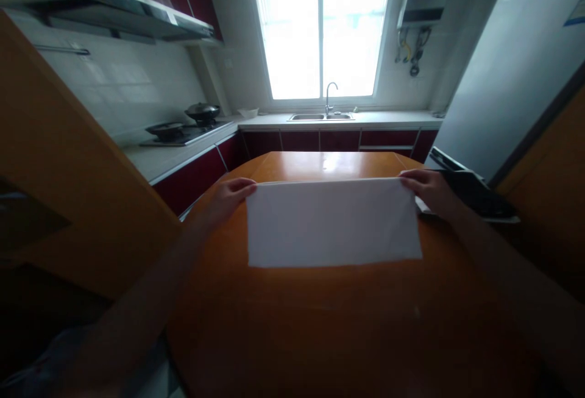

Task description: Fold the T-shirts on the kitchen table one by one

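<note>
A white cloth (333, 221) stretches as a flat, wide rectangle between my two hands, over the wooden table (320, 319). My left hand (234, 194) pinches its upper left corner between thumb and fingers. At the upper right corner, my right hand (425, 186) grips it the same way. The top edge is drawn nearly straight and looks doubled on the left, like a fold. Its lower edge hangs toward me; whether it touches the tabletop I cannot tell.
At the table's right side lies a dark flat item (475, 194), partly behind my right arm. Beyond the table runs a counter with a sink (307, 117) and faucet (328, 96). A stove (183, 136) with two pans stands left; a fridge (503, 75) stands right.
</note>
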Available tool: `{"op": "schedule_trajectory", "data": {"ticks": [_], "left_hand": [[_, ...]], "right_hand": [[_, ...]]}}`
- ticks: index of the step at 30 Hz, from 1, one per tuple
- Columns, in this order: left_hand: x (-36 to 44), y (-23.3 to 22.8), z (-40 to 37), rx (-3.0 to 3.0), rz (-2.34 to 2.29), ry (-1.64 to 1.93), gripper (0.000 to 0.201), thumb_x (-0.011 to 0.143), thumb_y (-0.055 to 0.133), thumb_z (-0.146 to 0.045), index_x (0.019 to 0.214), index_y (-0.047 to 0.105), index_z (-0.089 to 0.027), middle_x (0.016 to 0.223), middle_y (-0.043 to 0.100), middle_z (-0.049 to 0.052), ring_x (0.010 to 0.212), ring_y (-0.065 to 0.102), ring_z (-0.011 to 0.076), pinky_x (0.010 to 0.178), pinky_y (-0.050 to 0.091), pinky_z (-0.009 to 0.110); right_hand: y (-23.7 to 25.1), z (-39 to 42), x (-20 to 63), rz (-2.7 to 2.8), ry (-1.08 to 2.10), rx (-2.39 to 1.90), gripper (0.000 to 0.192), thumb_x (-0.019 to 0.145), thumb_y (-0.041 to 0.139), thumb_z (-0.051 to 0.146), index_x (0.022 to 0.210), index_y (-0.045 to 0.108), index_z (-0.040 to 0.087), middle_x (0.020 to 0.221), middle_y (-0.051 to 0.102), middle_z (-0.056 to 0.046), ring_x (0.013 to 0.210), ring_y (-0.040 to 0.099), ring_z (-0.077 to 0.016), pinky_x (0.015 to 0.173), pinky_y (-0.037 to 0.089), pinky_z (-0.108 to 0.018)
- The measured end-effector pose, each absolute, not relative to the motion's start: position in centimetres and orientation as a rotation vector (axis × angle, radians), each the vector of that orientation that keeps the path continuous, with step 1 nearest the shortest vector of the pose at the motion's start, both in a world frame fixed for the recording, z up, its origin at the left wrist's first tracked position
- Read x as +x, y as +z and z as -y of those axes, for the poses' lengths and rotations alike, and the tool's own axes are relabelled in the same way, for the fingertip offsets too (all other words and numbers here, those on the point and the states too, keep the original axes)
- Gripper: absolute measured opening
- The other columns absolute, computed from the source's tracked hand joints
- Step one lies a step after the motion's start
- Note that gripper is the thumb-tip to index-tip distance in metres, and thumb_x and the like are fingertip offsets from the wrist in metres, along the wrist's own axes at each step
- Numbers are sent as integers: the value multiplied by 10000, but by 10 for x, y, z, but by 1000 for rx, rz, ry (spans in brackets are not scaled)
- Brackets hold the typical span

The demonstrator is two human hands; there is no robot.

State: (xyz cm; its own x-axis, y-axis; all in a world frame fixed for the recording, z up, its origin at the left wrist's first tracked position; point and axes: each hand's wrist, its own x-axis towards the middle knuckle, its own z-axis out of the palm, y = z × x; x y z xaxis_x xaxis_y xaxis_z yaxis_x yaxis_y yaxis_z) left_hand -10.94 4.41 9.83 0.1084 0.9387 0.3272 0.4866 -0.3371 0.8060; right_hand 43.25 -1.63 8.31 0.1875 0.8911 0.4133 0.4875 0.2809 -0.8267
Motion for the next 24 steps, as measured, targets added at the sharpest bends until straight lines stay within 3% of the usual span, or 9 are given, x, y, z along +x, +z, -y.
{"op": "schedule_trajectory", "data": {"ticks": [4,11,15,18,21,24], "left_hand": [[-94,41,-75,1758,-1454,907,535,606,775,-623,845,748,-144,820,754,86,733,680,205,678,544,304],[-83,8,-112,2060,-1716,704,342,702,681,-481,822,751,-169,806,748,78,778,689,230,711,534,305],[-67,10,-102,2170,-1835,735,409,793,646,-416,1076,737,-135,1103,717,163,1042,659,299,921,511,393],[-43,2,-72,2460,-1775,713,502,952,485,-405,1366,602,-146,1403,584,177,1310,528,313,1094,415,443],[-29,-13,-40,2599,-1616,448,579,1007,410,-468,1504,477,-177,1592,408,153,1481,347,321,1197,287,502],[-31,-21,-24,2594,-1613,263,642,1016,366,-539,1553,421,-191,1658,282,150,1540,207,361,1216,202,581]], "right_hand": [[31,-19,416,1541,641,-1634,318,749,748,408,872,779,117,768,749,-91,629,642,-169,573,520,-267],[-2,-57,406,1641,507,-1858,175,748,703,251,832,754,107,797,748,-103,766,690,-214,717,543,-297],[6,-44,381,1666,255,-1945,292,837,637,278,1057,740,116,1103,724,-191,1095,646,-308,977,488,-416],[1,-14,342,1851,-6,-1861,439,970,454,318,1324,631,128,1383,604,-207,1311,524,-322,1109,392,-448],[-14,18,314,2068,7,-1788,551,1013,368,372,1490,479,120,1585,420,-169,1477,349,-303,1201,272,-462],[-28,34,313,2176,86,-1865,606,1018,353,406,1536,411,96,1641,313,-174,1533,241,-303,1229,193,-493]]}}
